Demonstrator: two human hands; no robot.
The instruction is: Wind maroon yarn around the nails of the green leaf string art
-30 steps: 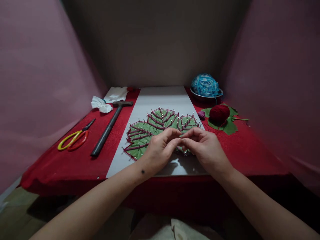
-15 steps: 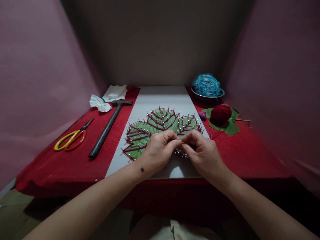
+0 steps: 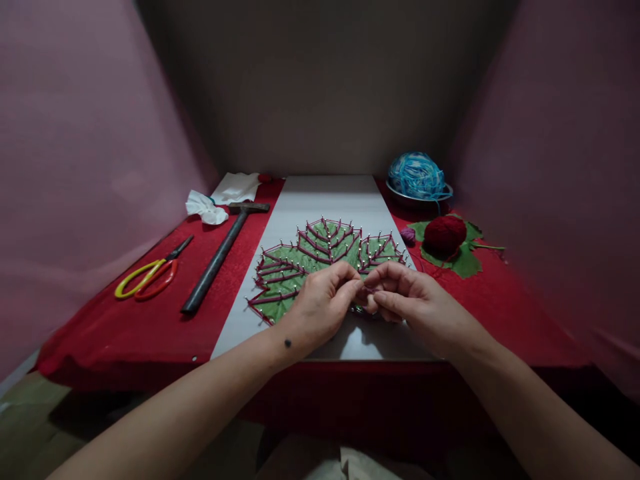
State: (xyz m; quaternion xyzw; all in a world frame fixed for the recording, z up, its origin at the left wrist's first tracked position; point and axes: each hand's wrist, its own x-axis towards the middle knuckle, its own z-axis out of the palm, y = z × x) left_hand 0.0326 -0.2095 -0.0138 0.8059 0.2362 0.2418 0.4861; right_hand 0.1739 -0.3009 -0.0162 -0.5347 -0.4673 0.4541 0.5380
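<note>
On a pale board point(image 3: 325, 190) lies a green leaf shape point(image 3: 345, 250), ringed and veined with nails that have dark red yarn point(image 3: 280, 295) wound between them. Over its lower part, my left hand point(image 3: 330, 297) is closed, thumb and forefinger pinched. My right hand point(image 3: 410, 293) meets it fingertip to fingertip, also pinching. A short bit of dark reddish yarn point(image 3: 369, 291) shows between the fingertips of both hands. The hands hide the leaf's lower right portion and some of its nails.
A hammer point(image 3: 220, 260) and yellow-and-orange-handled scissors point(image 3: 153, 275) lie left on the red cloth point(image 3: 115, 340), near crumpled white tissue point(image 3: 206, 208). Rightward are a red yarn ball point(image 3: 444, 236) on a leaf point(image 3: 467, 261), a small purple ball point(image 3: 408, 235) and blue yarn point(image 3: 416, 175) in a metal bowl point(image 3: 419, 197).
My right hand has shifted slightly right and its fingers have turned, showing yarn between the fingertips. My left hand keeps its pinch. The whole view has shifted a little.
</note>
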